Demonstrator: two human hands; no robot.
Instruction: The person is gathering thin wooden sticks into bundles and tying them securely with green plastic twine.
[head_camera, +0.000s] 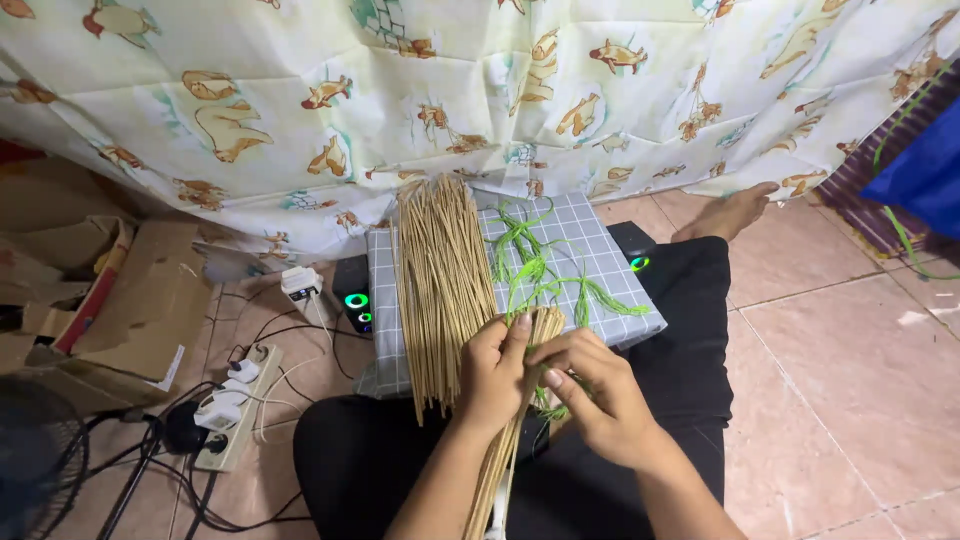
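Both hands (545, 375) around stick bundle (512, 420), loose sticks (440, 280) just beyond.

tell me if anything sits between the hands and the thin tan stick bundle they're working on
Nothing visible does: the left hand grips the bundle of thin tan sticks, and the right hand touches it. Green string strands lie beyond on the grey checked cloth.

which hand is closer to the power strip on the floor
Left. The left hand grips the stick bundle, on the side toward the power strip; the right hand is on the bundle's far side.
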